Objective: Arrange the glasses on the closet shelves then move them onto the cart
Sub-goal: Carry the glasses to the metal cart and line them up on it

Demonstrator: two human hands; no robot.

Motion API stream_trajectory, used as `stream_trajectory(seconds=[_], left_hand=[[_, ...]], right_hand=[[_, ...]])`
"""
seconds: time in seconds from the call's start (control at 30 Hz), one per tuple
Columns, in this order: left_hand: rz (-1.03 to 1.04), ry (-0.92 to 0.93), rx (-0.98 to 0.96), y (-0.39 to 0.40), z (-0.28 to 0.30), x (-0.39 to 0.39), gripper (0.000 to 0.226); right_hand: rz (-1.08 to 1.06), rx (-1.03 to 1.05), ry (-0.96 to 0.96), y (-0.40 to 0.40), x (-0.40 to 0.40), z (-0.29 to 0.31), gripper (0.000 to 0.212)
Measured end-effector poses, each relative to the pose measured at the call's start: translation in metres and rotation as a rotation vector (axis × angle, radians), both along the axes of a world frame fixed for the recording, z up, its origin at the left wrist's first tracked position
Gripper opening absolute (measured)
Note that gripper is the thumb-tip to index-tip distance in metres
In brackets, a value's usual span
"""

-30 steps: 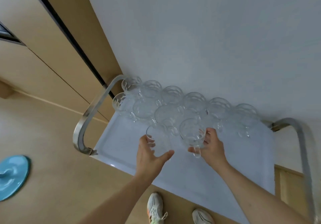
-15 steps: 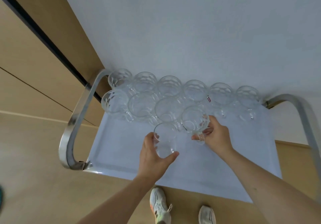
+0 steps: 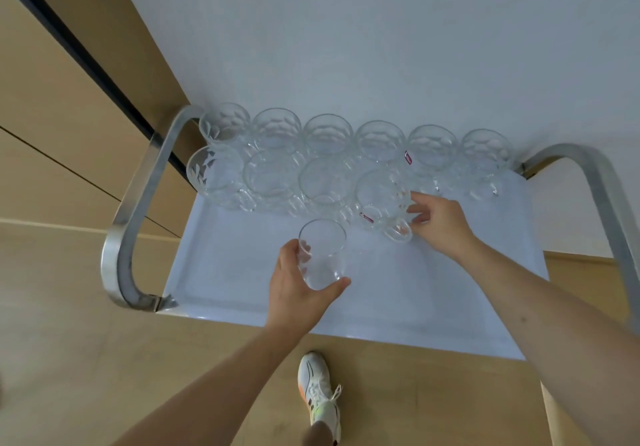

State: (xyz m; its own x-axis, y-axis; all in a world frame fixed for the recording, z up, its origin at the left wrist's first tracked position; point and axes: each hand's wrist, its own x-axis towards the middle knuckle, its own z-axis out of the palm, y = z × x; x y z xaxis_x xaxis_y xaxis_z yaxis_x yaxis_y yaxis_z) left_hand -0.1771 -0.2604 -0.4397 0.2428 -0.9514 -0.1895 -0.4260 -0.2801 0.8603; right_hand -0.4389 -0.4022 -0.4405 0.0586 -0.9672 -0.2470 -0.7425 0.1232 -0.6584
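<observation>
Left hand is gripping a plain clear glass, fingers and thumb curled round its lower wall, and is holding it over the bare front part of the white cart tray. Right hand is reaching at the handled mug ending the second row, its fingertips lying against the glass; whether they are pinching the handle or only touching is hard to tell through so much clear glass.

From the head view, the likeliest trouble is a knock: the glasses on the cart are standing packed rim to rim in two rows against the wall, so a careless set-down or nudge could be chipping one or shoving its neighbours. The held glass could also be slipping, gripped low as it is.

Overlapping transparent walls are blurring each glass's outline. The cart's right handle is running out of frame, and the closet shelves are not showing at all.
</observation>
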Motion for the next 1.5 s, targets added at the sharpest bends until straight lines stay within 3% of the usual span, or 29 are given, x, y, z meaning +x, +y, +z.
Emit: stream_trajectory(seconds=[0.23, 0.5, 0.7, 0.93, 1.17, 1.5], left_hand=[[0.012, -0.023, -0.063, 0.036, 0.016, -0.013, 0.082], [-0.023, -0.046, -0.103, 0.115, 0.046, -0.025, 0.078], [-0.005, -0.041, -0.037, 0.175, 0.028, -0.025, 0.078], [0.045, -0.086, 0.078, 0.228, -0.012, -0.005, 0.07], [0.096, -0.095, 0.144, 0.214, -0.096, 0.026, 0.075], [0.119, -0.014, -0.07, 0.133, -0.223, 0.05, 0.084]], right_hand=[[-0.097, 0.065, 0.106, 0.079, -0.023, 0.009, 0.059], [0.061, 0.004, 0.155, 0.196, -0.016, 0.031, 0.07], [0.174, -0.019, 0.15, 0.262, 0.009, 0.013, 0.074], [0.3, 0.049, 0.188, 0.304, 0.039, -0.043, 0.081], [0.316, 0.052, 0.216, 0.287, 0.066, -0.126, 0.085], [0.243, -0.146, 0.193, 0.223, 0.092, -0.246, 0.078]])
